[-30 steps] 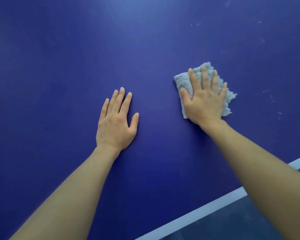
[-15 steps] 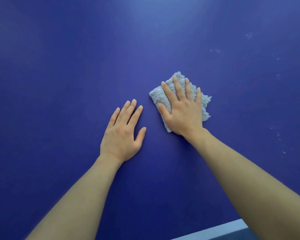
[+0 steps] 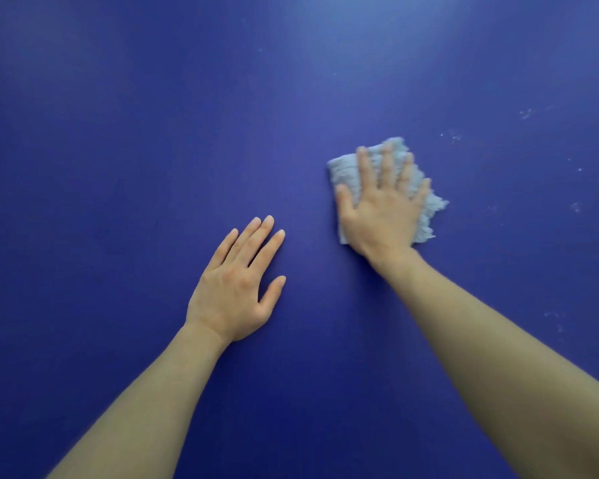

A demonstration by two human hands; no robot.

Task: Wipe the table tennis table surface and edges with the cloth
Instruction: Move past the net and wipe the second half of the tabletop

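The dark blue table tennis table (image 3: 118, 167) fills the whole view. A folded pale blue-grey cloth (image 3: 343, 169) lies flat on it right of centre. My right hand (image 3: 382, 209) presses down on the cloth with straight, spread fingers and covers most of it; the hand and cloth look motion-blurred. My left hand (image 3: 237, 285) rests palm down on the bare table, fingers straight, a little left of and nearer than the cloth. It holds nothing.
Small white specks and smudges (image 3: 526, 114) dot the table surface at the right, some further ones (image 3: 552, 314) near my right forearm. No table edge or white line shows in this view.
The cloth under my right hand slid left toward my left hand, then back out to the right. The white edge line has dropped out of view. My left hand stayed planted.
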